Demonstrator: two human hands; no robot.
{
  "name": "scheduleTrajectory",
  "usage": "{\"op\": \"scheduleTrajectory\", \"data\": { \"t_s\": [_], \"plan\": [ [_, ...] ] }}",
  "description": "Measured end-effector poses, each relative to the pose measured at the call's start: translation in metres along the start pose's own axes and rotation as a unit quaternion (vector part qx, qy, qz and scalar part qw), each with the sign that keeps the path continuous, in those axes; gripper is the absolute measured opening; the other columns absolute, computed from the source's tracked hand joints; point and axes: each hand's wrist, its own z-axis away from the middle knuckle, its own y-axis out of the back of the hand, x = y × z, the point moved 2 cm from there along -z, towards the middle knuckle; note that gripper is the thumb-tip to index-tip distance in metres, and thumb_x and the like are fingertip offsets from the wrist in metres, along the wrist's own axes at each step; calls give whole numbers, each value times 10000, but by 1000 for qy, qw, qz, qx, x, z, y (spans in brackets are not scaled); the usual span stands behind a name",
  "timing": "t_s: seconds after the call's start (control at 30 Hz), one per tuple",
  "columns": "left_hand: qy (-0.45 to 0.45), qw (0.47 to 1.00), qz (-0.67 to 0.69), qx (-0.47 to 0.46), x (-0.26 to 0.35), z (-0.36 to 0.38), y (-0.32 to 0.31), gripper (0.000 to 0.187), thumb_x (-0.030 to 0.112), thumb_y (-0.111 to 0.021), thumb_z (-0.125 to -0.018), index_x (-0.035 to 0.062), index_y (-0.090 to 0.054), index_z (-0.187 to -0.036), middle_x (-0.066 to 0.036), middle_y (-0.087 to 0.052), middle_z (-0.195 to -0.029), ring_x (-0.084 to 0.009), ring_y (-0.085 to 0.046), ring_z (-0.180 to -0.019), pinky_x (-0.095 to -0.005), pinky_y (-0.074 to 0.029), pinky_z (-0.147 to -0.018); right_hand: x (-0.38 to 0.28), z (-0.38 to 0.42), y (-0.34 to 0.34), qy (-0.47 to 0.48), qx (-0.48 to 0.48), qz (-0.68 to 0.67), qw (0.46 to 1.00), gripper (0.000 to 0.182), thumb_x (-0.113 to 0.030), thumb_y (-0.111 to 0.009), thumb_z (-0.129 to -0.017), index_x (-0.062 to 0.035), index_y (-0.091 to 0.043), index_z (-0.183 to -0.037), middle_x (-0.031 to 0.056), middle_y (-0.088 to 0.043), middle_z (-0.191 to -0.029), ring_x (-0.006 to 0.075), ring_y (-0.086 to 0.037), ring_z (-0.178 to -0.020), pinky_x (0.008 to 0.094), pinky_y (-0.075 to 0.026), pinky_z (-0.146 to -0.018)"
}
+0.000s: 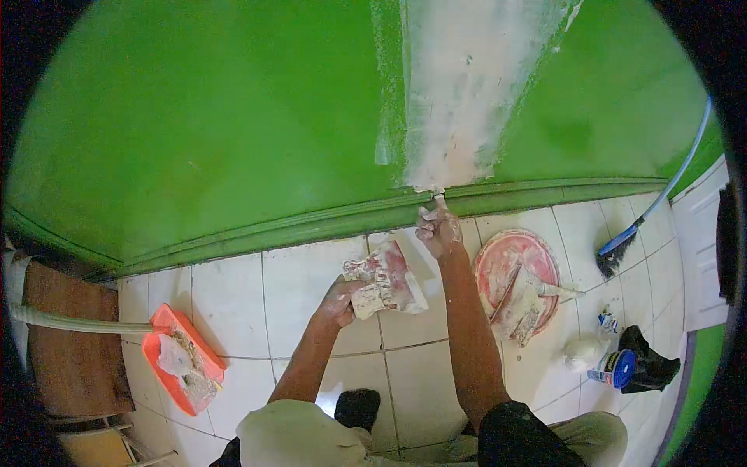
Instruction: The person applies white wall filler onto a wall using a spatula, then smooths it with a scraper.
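My left hand (339, 302) is closed around a broad, putty-smeared scraper (386, 282), held above the floor tiles with its wide edge towards the right. My right hand (442, 232) reaches to the foot of the wall, with one finger stretched up to the top of the green skirting (311, 222). Its other fingers are curled, and anything inside them is hidden. White putty coats both hands. Just above the right fingertip ends a wide strip of whitish putty (465, 101) on the green wall (233, 101).
On the right lies a red putty-stained round lid or basin (551, 268) bearing another coated scraper (523, 303). Farther right are a broom (617, 253), a blue-lidded tub (622, 369) and a black bag (652, 362). An orange dustpan (210, 359) with debris is at left, beside a brown board (70, 342).
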Motion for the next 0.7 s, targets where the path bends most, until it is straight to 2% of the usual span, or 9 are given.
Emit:
{"op": "scheduleTrajectory", "data": {
  "t_s": [0.03, 0.13, 0.17, 0.23, 0.37, 0.47, 0.57, 0.63, 0.7],
  "plan": [
    [0, 1000, 0, 0, 0, -2, 2, 479, 98, -587, -858, -1, -469, -1311, -157, -597, -1202, -305, -635, -1026, -473, -542, -883, 0, 1, -4, 9, 17, 1, 1000, 332, -134, -537, -841, -268, -450, -1132, 55, -530, -807, 128, -398, -516, 263, -335, -425],
    [53, 997, 2, 62, -1, -5, 5, 481, 125, -583, -868, 5, -463, -1319, -156, -596, -1204, -301, -633, -1032, -469, -536, -895, -6, 11, -27, 22, -4, -10, 1000, 376, -54, -519, -797, -246, -421, -1105, 56, -510, -793, 126, -398, -522, 257, -339, -419],
    [51, 997, 10, 55, 1, -3, 0, 482, 122, -578, -869, 5, -461, -1321, -155, -596, -1206, -301, -633, -1032, -470, -536, -893, -8, 12, -32, 22, -3, -11, 1000, 376, -54, -519, -797, -246, -421, -1105, 56, -510, -793, 126, -398, -522, 257, -339, -419],
    [50, 997, 19, 48, 2, -1, -2, 482, 119, -573, -870, 5, -459, -1324, -154, -595, -1208, -301, -634, -1032, -471, -536, -892, -9, 13, -41, -1, -70, -96, 993, 373, -15, -510, -770, -235, -416, -1056, 45, -481, -764, 123, -398, -519, 245, -334, -412],
    [72, 995, 25, 67, -7, -3, 11, 508, 114, -601, -842, 4, -460, -1318, -164, -600, -1194, -314, -635, -1025, -485, -541, -879, -12, 14, -47, 21, -19, -39, 999, 357, -8, -513, -759, -236, -421, -1017, 36, -460, -747, 121, -398, -519, 240, -334, -410],
    [82, 992, 21, 97, -17, -2, 20, 516, 107, -622, -817, 3, -471, -1300, -173, -610, -1169, -325, -643, -1002, -506, -546, -862, -13, 13, -49, 26, -70, -58, 996, 340, -2, -508, -765, -230, -448, -1010, 37, -465, -757, 119, -397, -522, 238, -345, -409],
    [84, 989, 25, 117, -10, -1, 7, 508, 98, -629, -799, -6, -484, -1274, -183, -620, -1142, -332, -652, -977, -524, -548, -849, -13, 17, -51, 8, -53, -63, 997, 407, 5, -508, -770, -222, -482, -1106, 26, -481, -754, 116, -395, -509, 239, -359, -410],
    [87, 988, 41, 124, -4, -1, -3, 499, 90, -626, -793, -13, -489, -1261, -188, -624, -1129, -334, -656, -966, -530, -549, -844, -16, 22, -49, 38, -94, -55, 993, 566, 12, -511, -775, -222, -444, -1286, 9, -499, -742, 110, -389, -484, 239, -359, -411],
    [78, 992, 51, 83, 0, 0, -9, 500, 84, -625, -784, -28, -487, -1252, -197, -625, -1118, -342, -655, -964, -533, -548, -847, -19, 34, -46, 57, -61, -47, 995, 621, 9, -520, -772, -226, -411, -1337, 3, -504, -738, 108, -387, -475, 241, -353, -408]
  ]
}}
